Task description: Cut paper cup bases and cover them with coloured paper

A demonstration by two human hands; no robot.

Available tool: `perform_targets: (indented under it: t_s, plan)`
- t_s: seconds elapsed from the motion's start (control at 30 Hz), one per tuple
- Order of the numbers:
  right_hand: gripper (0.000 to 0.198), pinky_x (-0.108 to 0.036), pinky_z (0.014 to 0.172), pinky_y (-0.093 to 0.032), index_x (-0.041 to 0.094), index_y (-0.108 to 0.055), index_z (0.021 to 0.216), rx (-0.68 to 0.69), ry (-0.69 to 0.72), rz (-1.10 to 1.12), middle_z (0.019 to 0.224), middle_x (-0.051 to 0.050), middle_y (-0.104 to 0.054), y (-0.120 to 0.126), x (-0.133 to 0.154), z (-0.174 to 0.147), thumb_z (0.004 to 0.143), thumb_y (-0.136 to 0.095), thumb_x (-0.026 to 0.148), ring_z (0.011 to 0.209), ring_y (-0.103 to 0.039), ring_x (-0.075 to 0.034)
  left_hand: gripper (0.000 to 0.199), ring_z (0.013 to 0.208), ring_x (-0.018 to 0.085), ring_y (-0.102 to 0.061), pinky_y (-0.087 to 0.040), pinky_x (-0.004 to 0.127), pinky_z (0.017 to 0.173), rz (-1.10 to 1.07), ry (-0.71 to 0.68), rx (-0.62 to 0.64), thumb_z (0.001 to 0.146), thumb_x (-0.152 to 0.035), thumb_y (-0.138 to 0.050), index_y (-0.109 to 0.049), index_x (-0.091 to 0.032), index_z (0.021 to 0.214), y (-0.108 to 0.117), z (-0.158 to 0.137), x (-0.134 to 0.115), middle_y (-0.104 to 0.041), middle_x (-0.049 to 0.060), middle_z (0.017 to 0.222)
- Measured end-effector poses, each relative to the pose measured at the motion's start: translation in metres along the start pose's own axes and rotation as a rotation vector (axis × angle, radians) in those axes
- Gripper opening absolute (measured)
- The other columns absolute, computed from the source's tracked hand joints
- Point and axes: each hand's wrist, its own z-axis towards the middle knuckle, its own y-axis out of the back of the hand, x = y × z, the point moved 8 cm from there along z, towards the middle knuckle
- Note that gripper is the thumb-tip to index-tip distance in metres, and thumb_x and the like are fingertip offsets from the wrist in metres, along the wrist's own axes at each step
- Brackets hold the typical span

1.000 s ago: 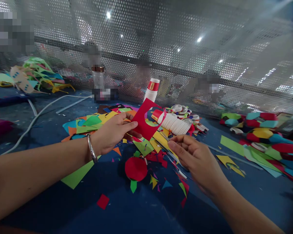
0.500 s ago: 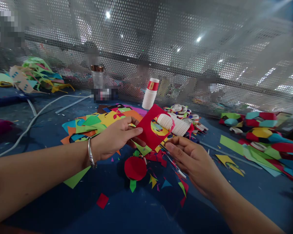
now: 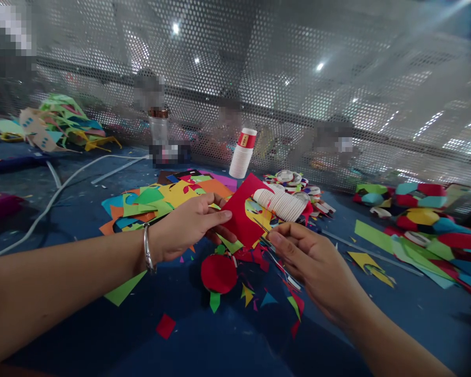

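My left hand, wearing a silver bangle, pinches the left edge of a sheet of red paper above the table. A curved opening is cut into the sheet's right side. My right hand is closed around what appear to be small scissors, their handles hidden in the fingers; the slim metal blades reach the sheet's lower right edge. Below the hands lies a red paper disc with a green tab. Paper scraps are scattered beside it.
Behind the sheet, one stack of white paper cups stands and another lies on its side. Coloured paper is heaped left; patchwork paper pieces lie right. A white cable crosses the left. A perforated metal screen rises behind.
The opening in the red paper now breaks through its right side, where a thin red strip ran before. The blades remain at the lower right edge. Both hands have barely moved.
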Motion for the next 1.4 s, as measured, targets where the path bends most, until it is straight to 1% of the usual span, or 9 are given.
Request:
perform_targets:
  t_s: [0.1,0.27,0.4,0.5,0.67,0.83,1.03,1.17,1.4]
  plan:
    - [0.034,-0.022,0.042,-0.014,0.02,-0.062,0.094,-0.003,0.01,0.017,0.063,0.007,-0.04,0.0,0.0,0.001,0.087,-0.07,0.052,0.049,-0.021,-0.006,0.017,0.07,0.015,-0.071,-0.041,0.023,0.056,0.01,0.019,0.002,0.094,-0.026,-0.061,-0.045,-0.021,0.094,-0.001,0.0,0.002,-0.067,-0.001,0.076]
    - [0.036,-0.022,0.044,-0.02,0.02,-0.062,0.094,-0.01,-0.003,0.006,0.067,0.005,-0.047,-0.002,0.0,0.0,0.086,-0.069,0.054,0.052,-0.031,-0.008,0.015,0.068,0.014,-0.071,-0.04,0.024,0.056,0.012,0.028,0.022,0.094,-0.025,-0.061,-0.047,-0.02,0.094,-0.003,0.0,0.004,-0.068,-0.001,0.077]
    - [0.037,-0.022,0.047,-0.02,0.019,-0.062,0.095,0.01,-0.008,-0.019,0.064,0.006,-0.044,-0.004,0.0,-0.001,0.087,-0.068,0.055,0.053,-0.028,-0.008,0.01,0.066,0.014,-0.071,-0.038,0.023,0.053,0.04,0.028,0.039,0.095,-0.022,-0.057,-0.048,-0.02,0.094,-0.005,0.0,0.004,-0.067,-0.002,0.072]
    - [0.037,-0.022,0.047,-0.021,0.019,-0.061,0.093,0.031,-0.008,-0.023,0.063,0.007,-0.042,-0.006,0.001,-0.001,0.086,-0.069,0.055,0.054,-0.029,-0.008,0.009,0.063,0.012,-0.069,-0.036,0.021,0.052,0.071,0.048,0.05,0.097,-0.024,-0.056,-0.048,-0.02,0.097,-0.008,-0.002,0.004,-0.069,-0.001,0.07]
    - [0.038,-0.023,0.044,-0.015,0.02,-0.059,0.092,0.064,-0.018,-0.032,0.059,0.009,-0.036,-0.01,0.003,-0.001,0.087,-0.068,0.057,0.049,-0.022,-0.008,0.009,0.063,0.012,-0.069,-0.038,0.02,0.053,0.064,0.096,0.092,0.098,-0.025,-0.055,-0.048,-0.02,0.095,-0.016,-0.007,0.005,-0.071,0.0,0.068]
    - [0.038,-0.024,0.043,-0.013,0.02,-0.06,0.091,0.06,-0.013,-0.032,0.061,0.008,-0.038,-0.011,0.006,-0.003,0.086,-0.068,0.056,0.048,-0.019,-0.007,0.01,0.059,0.013,-0.067,-0.036,0.02,0.051,0.012,0.138,0.112,0.096,-0.024,-0.056,-0.047,-0.02,0.093,-0.023,-0.01,0.008,-0.07,0.003,0.065]
    - [0.038,-0.022,0.044,-0.02,0.021,-0.061,0.094,0.051,-0.026,0.015,0.065,0.005,-0.048,-0.012,0.005,-0.005,0.085,-0.069,0.056,0.05,-0.031,-0.008,0.012,0.056,0.011,-0.063,-0.035,0.02,0.05,-0.043,0.19,0.1,0.097,-0.022,-0.055,-0.045,-0.021,0.092,-0.027,-0.013,0.011,-0.069,0.003,0.061]
    - [0.036,-0.022,0.043,-0.017,0.021,-0.06,0.092,0.051,-0.023,0.014,0.062,0.007,-0.044,-0.011,0.004,-0.004,0.086,-0.069,0.055,0.048,-0.026,-0.007,0.012,0.055,0.01,-0.063,-0.036,0.02,0.05,-0.061,0.193,0.1,0.097,-0.022,-0.056,-0.046,-0.02,0.091,-0.027,-0.013,0.012,-0.069,0.003,0.062]
    - [0.034,-0.02,0.042,-0.02,0.021,-0.061,0.093,0.063,-0.031,0.044,0.063,0.006,-0.048,-0.013,0.001,-0.004,0.088,-0.068,0.053,0.048,-0.029,-0.006,0.012,0.057,0.01,-0.064,-0.035,0.02,0.05,-0.062,0.202,0.113,0.096,-0.023,-0.057,-0.048,-0.019,0.091,-0.028,-0.013,0.013,-0.068,0.002,0.062]
